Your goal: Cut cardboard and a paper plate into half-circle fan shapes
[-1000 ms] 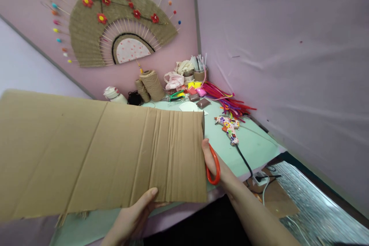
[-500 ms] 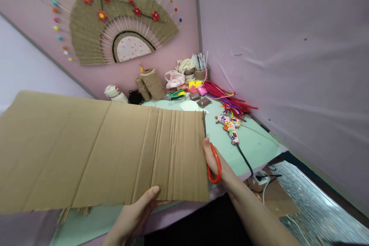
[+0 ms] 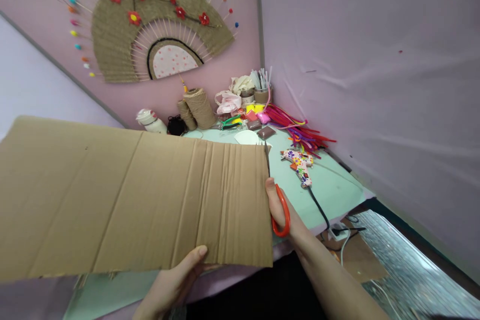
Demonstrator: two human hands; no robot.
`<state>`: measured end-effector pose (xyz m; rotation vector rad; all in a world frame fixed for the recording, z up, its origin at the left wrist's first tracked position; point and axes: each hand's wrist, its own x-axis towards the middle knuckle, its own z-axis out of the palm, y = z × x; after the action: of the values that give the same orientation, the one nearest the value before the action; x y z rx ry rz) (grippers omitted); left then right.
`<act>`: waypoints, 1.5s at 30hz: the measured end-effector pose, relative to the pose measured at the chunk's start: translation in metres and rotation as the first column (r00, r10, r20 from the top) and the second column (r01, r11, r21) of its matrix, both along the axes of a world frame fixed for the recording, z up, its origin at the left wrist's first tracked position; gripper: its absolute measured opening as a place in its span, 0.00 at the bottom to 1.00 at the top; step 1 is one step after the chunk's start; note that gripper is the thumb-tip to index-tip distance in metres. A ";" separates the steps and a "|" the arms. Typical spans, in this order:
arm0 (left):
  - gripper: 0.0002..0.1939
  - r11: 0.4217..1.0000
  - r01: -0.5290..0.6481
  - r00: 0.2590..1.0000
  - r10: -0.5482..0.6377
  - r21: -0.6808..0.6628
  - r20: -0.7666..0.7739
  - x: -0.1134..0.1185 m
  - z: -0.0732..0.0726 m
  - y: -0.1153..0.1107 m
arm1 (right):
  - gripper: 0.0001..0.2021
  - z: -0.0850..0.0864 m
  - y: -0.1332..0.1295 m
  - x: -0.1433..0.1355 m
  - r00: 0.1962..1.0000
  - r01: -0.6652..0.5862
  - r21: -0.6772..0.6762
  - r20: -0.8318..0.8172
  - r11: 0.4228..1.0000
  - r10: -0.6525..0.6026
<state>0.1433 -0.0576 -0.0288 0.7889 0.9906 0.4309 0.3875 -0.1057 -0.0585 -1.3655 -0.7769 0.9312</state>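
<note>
Gripping the cardboard [image 3: 150, 200] by its lower edge, our left hand [image 3: 180, 280] is closed on it, thumb on the face and fingers beneath. Our right hand [image 3: 279, 207] is partly curled at the cardboard's right edge, with the orange-handled scissors [image 3: 285, 220]; we can't tell how tightly it grips, and the blades point up along that edge. We have the cardboard raised over the front of the bench [image 3: 330, 195]. On the bench, the glue gun [image 3: 300, 166] lies right of the cardboard, near the pipe cleaners [image 3: 300, 132].

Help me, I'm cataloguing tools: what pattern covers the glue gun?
The glue gun has multicoloured flowers on white; head view.
</note>
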 end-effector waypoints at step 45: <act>0.30 0.920 0.025 0.998 -0.002 0.392 -0.061 -0.052 0.039 0.122 | 0.21 0.022 0.019 0.032 0.996 -0.055 0.132 -0.069 0.990 0.065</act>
<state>0.0915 0.0642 0.0103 1.1755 0.9651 0.6084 0.4192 -0.0870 -0.0370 -1.1942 -0.8129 0.9556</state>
